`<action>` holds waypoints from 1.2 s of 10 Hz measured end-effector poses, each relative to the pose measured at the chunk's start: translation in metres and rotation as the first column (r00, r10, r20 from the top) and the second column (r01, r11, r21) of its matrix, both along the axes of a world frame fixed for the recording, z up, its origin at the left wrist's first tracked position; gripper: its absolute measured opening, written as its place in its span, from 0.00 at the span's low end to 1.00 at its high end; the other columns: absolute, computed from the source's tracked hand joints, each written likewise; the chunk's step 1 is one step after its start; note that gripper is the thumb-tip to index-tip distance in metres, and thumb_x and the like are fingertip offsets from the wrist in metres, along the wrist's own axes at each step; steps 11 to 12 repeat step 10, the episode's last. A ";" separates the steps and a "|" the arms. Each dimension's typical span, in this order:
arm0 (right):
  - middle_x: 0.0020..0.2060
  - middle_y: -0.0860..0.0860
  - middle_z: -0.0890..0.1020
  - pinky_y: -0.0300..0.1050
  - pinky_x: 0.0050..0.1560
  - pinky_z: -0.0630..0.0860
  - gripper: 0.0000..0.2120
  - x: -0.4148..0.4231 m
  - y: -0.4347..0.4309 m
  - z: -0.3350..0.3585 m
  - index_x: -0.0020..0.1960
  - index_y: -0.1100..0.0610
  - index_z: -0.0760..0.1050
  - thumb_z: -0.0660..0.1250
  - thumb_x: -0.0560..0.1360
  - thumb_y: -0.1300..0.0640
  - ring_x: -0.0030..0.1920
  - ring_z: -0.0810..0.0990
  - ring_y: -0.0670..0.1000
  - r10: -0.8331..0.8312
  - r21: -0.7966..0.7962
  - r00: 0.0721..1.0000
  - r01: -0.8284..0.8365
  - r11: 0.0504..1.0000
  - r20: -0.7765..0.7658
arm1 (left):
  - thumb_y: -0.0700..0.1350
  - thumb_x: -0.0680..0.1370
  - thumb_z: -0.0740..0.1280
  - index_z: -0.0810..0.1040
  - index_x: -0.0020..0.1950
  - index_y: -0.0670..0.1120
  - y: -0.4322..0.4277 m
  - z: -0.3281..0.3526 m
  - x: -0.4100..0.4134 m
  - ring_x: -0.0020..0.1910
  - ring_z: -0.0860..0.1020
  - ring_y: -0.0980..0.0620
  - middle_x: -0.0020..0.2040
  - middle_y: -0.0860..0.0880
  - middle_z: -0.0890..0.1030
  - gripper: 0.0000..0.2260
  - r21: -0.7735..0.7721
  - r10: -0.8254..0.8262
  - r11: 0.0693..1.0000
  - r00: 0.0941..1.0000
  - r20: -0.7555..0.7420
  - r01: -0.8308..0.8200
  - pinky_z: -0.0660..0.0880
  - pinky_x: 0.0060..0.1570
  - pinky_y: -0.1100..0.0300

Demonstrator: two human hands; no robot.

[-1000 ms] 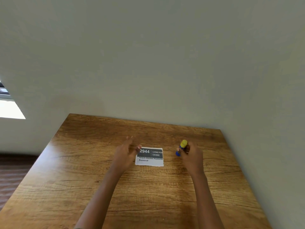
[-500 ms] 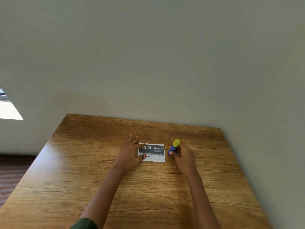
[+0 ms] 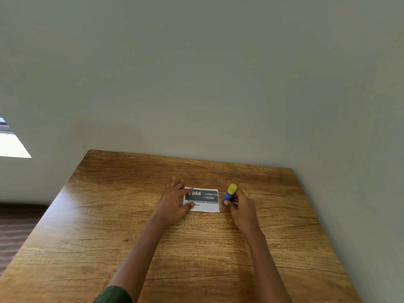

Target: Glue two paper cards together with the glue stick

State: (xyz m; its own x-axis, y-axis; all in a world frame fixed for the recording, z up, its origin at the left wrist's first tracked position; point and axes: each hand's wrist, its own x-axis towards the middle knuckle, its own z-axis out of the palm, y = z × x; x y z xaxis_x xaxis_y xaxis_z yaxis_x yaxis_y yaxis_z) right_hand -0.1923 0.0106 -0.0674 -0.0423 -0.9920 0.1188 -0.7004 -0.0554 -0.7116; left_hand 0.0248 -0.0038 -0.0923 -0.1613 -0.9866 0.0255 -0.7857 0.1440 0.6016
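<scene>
A white paper card [image 3: 204,203] with a dark printed band reading "2944" lies flat on the wooden table [image 3: 109,226]. My left hand [image 3: 173,201] lies flat on the card's left edge, fingers straight, thumb pressing its lower left corner. Just right of the card, my right hand [image 3: 241,206] grips a blue glue stick [image 3: 228,194] with a yellow cap, tilted with the cap pointing up and away. I see only one card face; whether a second card lies beneath it is hidden.
The table meets a plain grey wall at its far edge and right side. Dark wooden floor [image 3: 15,232] shows past the table's left edge, with a bright window [image 3: 12,145] above it.
My left hand came down from above the table onto the card's left edge. My right hand moved left with the glue stick, close to the card's right side.
</scene>
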 end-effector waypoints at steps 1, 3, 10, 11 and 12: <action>0.47 0.51 0.81 0.40 0.47 0.73 0.15 -0.001 0.000 0.000 0.59 0.58 0.72 0.69 0.73 0.64 0.45 0.77 0.47 0.008 0.000 1.000 -0.008 1.000 0.009 | 0.56 0.74 0.66 0.68 0.70 0.52 0.000 -0.001 0.000 0.77 0.45 0.48 0.76 0.47 0.59 0.25 -0.004 0.001 1.000 1.000 -0.014 -0.002 0.48 0.74 0.49; 0.45 0.48 0.80 0.41 0.49 0.76 0.19 -0.003 0.003 0.000 0.61 0.57 0.71 0.70 0.71 0.67 0.47 0.79 0.46 0.027 0.016 0.998 -0.028 0.999 0.054 | 0.56 0.74 0.66 0.67 0.70 0.53 -0.003 -0.001 -0.001 0.76 0.44 0.48 0.76 0.48 0.58 0.25 0.017 -0.002 1.000 1.000 -0.001 0.002 0.47 0.73 0.50; 0.72 0.51 0.65 0.41 0.64 0.64 0.26 -0.011 0.001 0.051 0.74 0.52 0.57 0.62 0.78 0.55 0.71 0.64 0.49 -0.040 -0.331 0.999 0.030 0.943 -0.024 | 0.65 0.76 0.50 0.39 0.76 0.44 -0.014 0.048 -0.005 0.74 0.35 0.50 0.76 0.48 0.38 0.38 -0.220 0.102 0.973 0.984 0.148 -0.068 0.37 0.73 0.54; 0.72 0.51 0.65 0.41 0.64 0.64 0.26 -0.011 0.001 0.051 0.74 0.52 0.57 0.62 0.78 0.55 0.71 0.64 0.49 -0.040 -0.331 0.999 0.030 0.943 -0.024 | 0.65 0.76 0.50 0.39 0.76 0.44 -0.014 0.048 -0.005 0.74 0.35 0.50 0.76 0.48 0.38 0.38 -0.220 0.102 0.973 0.984 0.148 -0.068 0.37 0.73 0.54; 0.72 0.51 0.65 0.41 0.64 0.64 0.26 -0.011 0.001 0.051 0.74 0.52 0.57 0.62 0.78 0.55 0.71 0.64 0.49 -0.040 -0.331 0.999 0.030 0.943 -0.024 | 0.65 0.76 0.50 0.39 0.76 0.44 -0.014 0.048 -0.005 0.74 0.35 0.50 0.76 0.48 0.38 0.38 -0.220 0.102 0.973 0.984 0.148 -0.068 0.37 0.73 0.54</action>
